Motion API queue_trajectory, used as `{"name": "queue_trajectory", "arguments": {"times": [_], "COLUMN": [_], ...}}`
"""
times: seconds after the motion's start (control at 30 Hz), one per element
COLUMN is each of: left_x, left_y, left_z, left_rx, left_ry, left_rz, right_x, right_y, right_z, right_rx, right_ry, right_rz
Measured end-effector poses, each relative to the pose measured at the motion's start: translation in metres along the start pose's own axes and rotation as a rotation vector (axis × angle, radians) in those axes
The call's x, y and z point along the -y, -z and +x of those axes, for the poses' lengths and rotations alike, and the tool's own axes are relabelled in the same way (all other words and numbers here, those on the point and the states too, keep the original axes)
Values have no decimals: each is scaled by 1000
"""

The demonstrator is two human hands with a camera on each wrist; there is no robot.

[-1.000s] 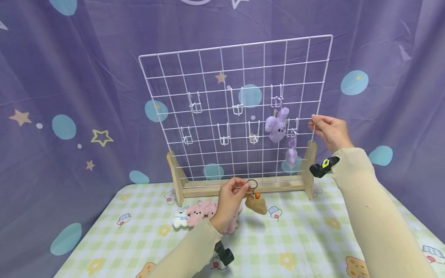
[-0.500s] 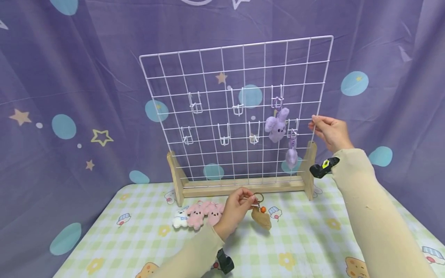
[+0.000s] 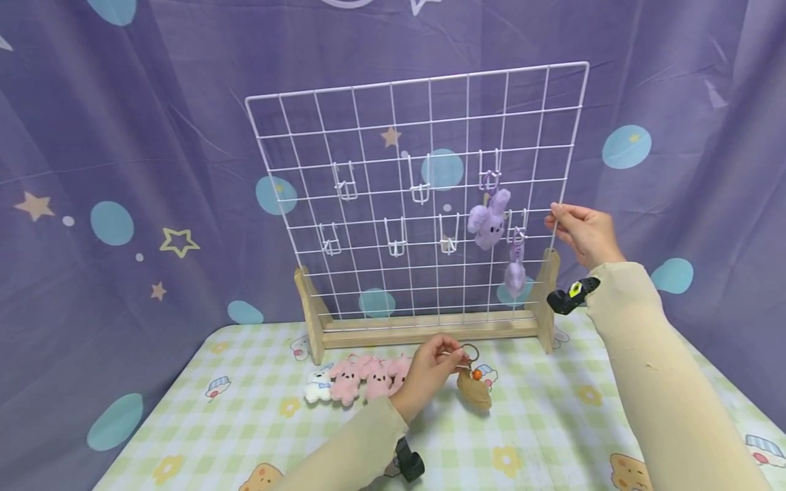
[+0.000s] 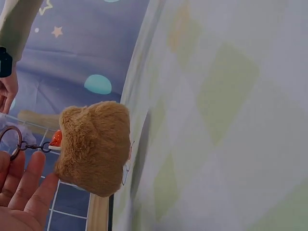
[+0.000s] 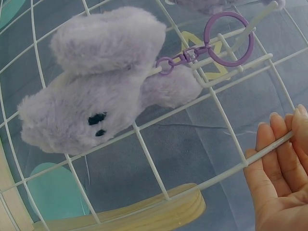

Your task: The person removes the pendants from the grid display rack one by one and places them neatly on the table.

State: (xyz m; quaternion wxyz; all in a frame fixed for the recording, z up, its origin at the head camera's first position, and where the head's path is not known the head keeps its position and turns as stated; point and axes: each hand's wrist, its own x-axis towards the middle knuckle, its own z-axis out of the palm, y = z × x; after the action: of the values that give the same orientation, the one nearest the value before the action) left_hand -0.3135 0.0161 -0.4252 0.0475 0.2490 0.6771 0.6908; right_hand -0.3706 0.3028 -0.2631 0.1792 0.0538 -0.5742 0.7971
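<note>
My left hand [image 3: 430,372] pinches the metal ring of a brown plush keychain [image 3: 474,391] in front of the rack's wooden base. In the left wrist view the furry brown plush [image 4: 94,149] dangles from a dark chain with an orange bead [image 4: 56,138]. My right hand [image 3: 583,228] grips the right edge of a white wire grid rack [image 3: 417,78] between thumb and fingers. Close by it, two purple plush keychains hang on hooks: a long-eared one [image 3: 489,225] and a lower one [image 3: 515,276]. The right wrist view shows a purple ring [image 5: 228,38] looped over a hook.
Several bare white hooks [image 3: 396,247] are clipped on the grid. Left of my left hand, a white plush [image 3: 318,387] and several pink plushes [image 3: 346,382] lie in a row on the checked tablecloth [image 3: 245,402]. The wooden stand [image 3: 424,333] runs along the back.
My left hand has moved down and to the right with the brown plush keychain, uncovering more of the pink plushes. The right hand has stayed on the rack's edge.
</note>
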Motion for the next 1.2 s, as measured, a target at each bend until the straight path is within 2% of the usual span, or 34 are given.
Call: {"name": "queue_trajectory", "arguments": {"times": [0.13,0.33,0.43,0.67,0.83,0.97,1.0,1.2], "left_x": [5,9,8,8,6,7,3,-1], "left_y": [-1,6,11,22,29,34,34,37], "left_z": [3,1,-2,-11,-15,-15,-17,-16], "left_rx": [-7,-23,-18,-14,-24,-36,-40,-72], "left_ry": [14,42,51,23,32,34,35,53], "left_rz": [13,82,96,145,190,244,257,294], "right_x": [0,0,0,-1,0,1,1,0], "right_y": [0,1,1,0,1,2,2,0], "right_z": [0,1,1,1,1,1,1,2], "right_rx": [-1,10,12,14,14,6,4,0], "right_ry": [2,9,13,13,11,1,-1,-8], "right_rz": [-2,3,15,25,32,34,33,24]}}
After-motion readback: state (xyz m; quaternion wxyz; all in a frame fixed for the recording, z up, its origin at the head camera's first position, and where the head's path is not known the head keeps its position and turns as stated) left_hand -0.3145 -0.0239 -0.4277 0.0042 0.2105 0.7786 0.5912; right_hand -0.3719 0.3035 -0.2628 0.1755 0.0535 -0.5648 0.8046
